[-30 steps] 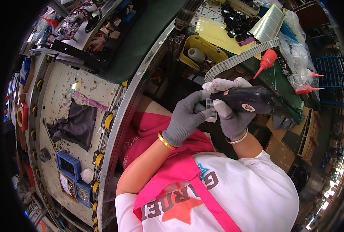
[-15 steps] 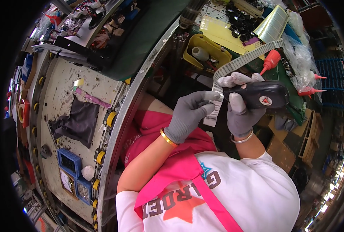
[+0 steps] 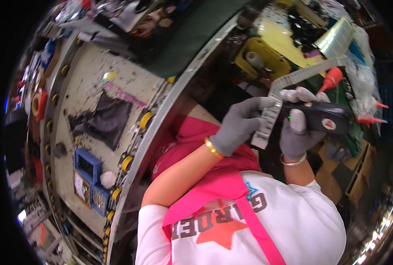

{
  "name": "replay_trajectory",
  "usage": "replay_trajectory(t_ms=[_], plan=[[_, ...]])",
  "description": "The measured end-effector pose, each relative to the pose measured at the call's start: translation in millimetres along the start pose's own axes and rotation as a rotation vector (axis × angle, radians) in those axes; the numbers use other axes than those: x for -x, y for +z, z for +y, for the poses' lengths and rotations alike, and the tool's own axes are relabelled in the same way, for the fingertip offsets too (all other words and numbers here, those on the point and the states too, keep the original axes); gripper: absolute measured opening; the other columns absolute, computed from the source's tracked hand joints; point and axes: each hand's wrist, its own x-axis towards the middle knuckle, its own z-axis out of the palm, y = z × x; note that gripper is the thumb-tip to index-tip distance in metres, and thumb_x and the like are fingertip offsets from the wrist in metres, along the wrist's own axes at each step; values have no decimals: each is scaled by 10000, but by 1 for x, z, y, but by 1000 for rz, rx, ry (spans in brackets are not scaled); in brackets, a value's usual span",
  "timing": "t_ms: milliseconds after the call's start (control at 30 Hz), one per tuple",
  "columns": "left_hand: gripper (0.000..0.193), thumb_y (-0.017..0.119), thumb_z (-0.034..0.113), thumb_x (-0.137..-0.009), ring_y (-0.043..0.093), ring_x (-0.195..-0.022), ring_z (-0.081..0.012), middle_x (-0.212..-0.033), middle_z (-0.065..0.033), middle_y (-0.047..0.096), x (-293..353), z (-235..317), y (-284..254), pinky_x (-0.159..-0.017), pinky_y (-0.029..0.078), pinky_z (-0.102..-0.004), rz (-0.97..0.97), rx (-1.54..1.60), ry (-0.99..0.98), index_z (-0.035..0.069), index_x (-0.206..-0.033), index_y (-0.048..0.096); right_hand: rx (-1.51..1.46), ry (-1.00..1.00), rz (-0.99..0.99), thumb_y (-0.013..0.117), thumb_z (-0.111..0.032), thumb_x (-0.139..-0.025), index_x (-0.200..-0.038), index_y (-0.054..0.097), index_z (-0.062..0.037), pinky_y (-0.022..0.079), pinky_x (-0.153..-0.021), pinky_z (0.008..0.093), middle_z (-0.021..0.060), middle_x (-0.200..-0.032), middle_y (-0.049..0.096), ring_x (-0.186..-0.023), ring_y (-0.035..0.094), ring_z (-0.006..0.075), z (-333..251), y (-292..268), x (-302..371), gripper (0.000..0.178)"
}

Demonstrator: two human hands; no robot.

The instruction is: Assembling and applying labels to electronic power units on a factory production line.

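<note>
Your left hand (image 3: 237,126) and right hand (image 3: 297,138) have drawn apart, baring more label strip (image 3: 271,118). It slants lengthwise between them, touching the left, pinch unclear; your right clamps the black handheld device (image 3: 322,113).

Black handheld device (image 3: 321,117) is hiding part of the right hand (image 3: 299,138); the left hand (image 3: 238,126) is covering an edge of the label strip (image 3: 302,76), whose marks are blurring past reading. Dark contents (image 3: 85,164) of a blue tray (image 3: 88,175) are showing too small to identify, white shirt (image 3: 293,212) is running off the lower edge, and clutter (image 3: 50,238) at lower left is smearing into blur.
</note>
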Motion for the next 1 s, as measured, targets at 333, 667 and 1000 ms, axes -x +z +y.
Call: replay_trajectory(t_ms=[333,667,1000], plan=[[509,537,-64,-701,587,-854,-78,-1059,-65,607,-4,-14,-11,-777,484,-224,-5,5,6,-49,-1209,518,-108,-1,41,643,9,-790,-1319,361,-67,457,-889,508,189,-1112,580,-984,579,282,3,10,2,604],[491,560,-52,-710,554,-781,-45,-1094,-47,595,-3,-9,-7,-752,485,-215,24,-40,34,-26,-1200,541,-48,-34,-13,602,-38,-839,-1285,392,-53,457,-903,490,153,-1124,575,-986,567,256,0,13,0,494],[502,551,-68,-704,564,-782,-54,-1085,-53,596,-5,-10,-7,-741,489,-214,29,-27,29,-22,-1204,540,-51,-27,-26,603,-40,-845,-1300,397,-74,442,-905,491,154,-1146,559,-1001,544,257,2,12,-1,501]])
